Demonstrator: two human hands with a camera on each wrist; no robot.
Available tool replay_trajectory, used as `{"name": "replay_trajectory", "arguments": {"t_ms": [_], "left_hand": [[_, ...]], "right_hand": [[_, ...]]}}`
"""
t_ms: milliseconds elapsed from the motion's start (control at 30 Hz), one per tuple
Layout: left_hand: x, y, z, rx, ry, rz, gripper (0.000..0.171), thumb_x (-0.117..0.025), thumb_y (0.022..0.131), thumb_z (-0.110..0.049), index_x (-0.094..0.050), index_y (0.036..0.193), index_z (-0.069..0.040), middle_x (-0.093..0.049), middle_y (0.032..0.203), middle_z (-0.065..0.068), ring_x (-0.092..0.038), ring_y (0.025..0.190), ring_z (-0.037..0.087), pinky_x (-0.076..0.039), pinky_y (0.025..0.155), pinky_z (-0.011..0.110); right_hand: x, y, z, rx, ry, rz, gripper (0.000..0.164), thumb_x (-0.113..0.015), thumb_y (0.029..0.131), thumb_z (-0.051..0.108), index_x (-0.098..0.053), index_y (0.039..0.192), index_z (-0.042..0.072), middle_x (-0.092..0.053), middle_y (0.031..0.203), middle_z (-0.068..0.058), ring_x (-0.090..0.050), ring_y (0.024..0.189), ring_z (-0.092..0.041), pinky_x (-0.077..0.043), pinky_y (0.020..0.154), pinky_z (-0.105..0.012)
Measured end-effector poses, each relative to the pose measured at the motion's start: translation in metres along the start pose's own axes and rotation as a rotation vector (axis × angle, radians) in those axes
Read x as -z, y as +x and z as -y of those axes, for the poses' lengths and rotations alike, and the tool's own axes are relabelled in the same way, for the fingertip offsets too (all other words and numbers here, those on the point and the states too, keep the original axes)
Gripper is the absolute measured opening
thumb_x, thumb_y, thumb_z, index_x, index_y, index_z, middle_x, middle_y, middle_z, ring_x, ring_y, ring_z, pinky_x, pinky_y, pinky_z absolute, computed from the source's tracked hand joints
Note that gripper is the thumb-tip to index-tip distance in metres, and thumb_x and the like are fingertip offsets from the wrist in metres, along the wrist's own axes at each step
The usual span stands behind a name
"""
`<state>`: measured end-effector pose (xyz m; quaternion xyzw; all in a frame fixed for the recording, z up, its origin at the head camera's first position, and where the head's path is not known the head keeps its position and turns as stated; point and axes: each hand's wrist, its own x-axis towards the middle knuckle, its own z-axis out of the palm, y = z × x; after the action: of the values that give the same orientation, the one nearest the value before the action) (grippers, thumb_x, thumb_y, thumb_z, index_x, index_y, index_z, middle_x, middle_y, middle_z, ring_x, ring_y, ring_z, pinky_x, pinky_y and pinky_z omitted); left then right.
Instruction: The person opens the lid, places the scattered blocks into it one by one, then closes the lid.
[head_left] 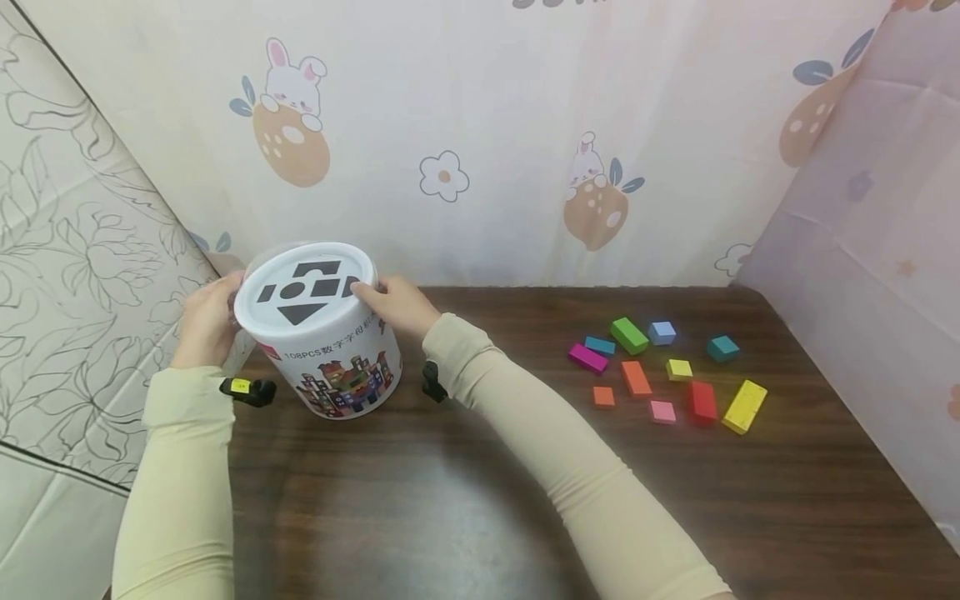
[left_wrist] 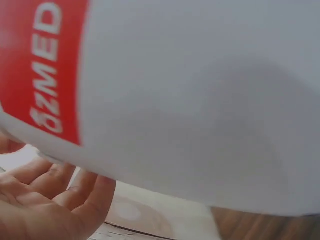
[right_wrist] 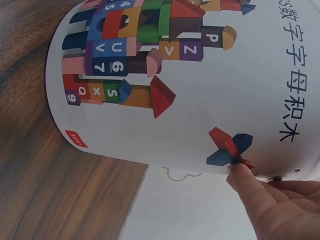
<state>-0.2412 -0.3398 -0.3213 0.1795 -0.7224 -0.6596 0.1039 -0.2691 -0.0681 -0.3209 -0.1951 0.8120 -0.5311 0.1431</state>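
Note:
A white toy-block bucket [head_left: 322,358] stands at the left of the table, its side printed with a block castle. Its white lid [head_left: 262,310] has black shape cut-outs, among them a triangle and a circle. My left hand [head_left: 206,321] grips the bucket's upper left edge. Across from it, my right hand [head_left: 401,304] holds the upper right edge, thumb over the lid's rim. In the left wrist view, fingers [left_wrist: 95,200] curl by the rim near a red label [left_wrist: 60,75]. The right wrist view shows a fingertip [right_wrist: 242,172] against the bucket's printed side.
Several coloured blocks lie scattered at the right of the dark wooden table [head_left: 420,517], including a green block [head_left: 629,336], a red block [head_left: 702,403] and a yellow block [head_left: 746,407]. A patterned curtain [head_left: 480,108] hangs along the back, and another printed sheet [head_left: 67,225] is at the left.

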Motion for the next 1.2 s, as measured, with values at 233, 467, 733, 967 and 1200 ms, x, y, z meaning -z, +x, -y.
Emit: {"name": "replay_trajectory", "arguments": {"t_ms": [233,467,733,967,1200], "left_hand": [[0.002,-0.001,-0.028,-0.090,0.251,0.075,0.066,-0.054,0.095,-0.048,-0.042,0.148,-0.011,-0.048,0.148,0.001,-0.049,0.128,0.012,-0.043,0.107,0.025],[-0.003,-0.007,-0.069,-0.208,0.562,0.189,0.076,-0.053,0.092,-0.056,-0.039,0.148,-0.007,-0.035,0.155,0.019,-0.028,0.146,0.037,-0.020,0.118,0.060],[-0.027,-0.011,-0.105,-0.348,0.769,0.254,0.064,-0.054,0.091,-0.059,-0.058,0.134,-0.011,-0.054,0.139,0.021,-0.045,0.128,0.036,-0.032,0.106,0.060],[-0.038,-0.011,-0.113,-0.386,0.860,0.298,0.052,-0.054,0.093,-0.054,-0.068,0.111,-0.007,-0.066,0.110,0.012,-0.050,0.108,0.026,-0.039,0.092,0.046],[-0.041,-0.009,-0.116,-0.359,0.815,0.335,0.042,-0.049,0.096,-0.052,-0.062,0.095,-0.012,-0.060,0.095,-0.002,-0.046,0.105,0.023,-0.035,0.089,0.039]], "right_hand": [[0.000,-0.001,0.000,-0.005,0.009,-0.001,0.053,-0.046,0.099,0.048,-0.060,0.128,0.006,-0.069,0.118,-0.011,-0.061,0.118,-0.024,-0.048,0.103,-0.042],[0.001,0.000,-0.001,-0.014,-0.004,0.000,0.055,-0.045,0.098,0.050,-0.059,0.129,0.006,-0.068,0.117,-0.011,-0.062,0.115,-0.023,-0.050,0.100,-0.041],[0.002,0.001,-0.001,-0.004,-0.017,-0.003,0.053,-0.045,0.099,0.049,-0.061,0.124,0.006,-0.069,0.111,-0.009,-0.063,0.105,-0.020,-0.052,0.095,-0.039],[0.002,0.001,-0.001,0.008,-0.022,0.009,0.052,-0.045,0.099,0.049,-0.060,0.126,0.008,-0.068,0.114,-0.009,-0.063,0.107,-0.021,-0.052,0.095,-0.039],[0.002,0.000,-0.002,-0.011,-0.021,-0.001,0.056,-0.045,0.098,0.052,-0.058,0.131,0.008,-0.066,0.123,-0.010,-0.060,0.120,-0.024,-0.048,0.103,-0.043]]}}
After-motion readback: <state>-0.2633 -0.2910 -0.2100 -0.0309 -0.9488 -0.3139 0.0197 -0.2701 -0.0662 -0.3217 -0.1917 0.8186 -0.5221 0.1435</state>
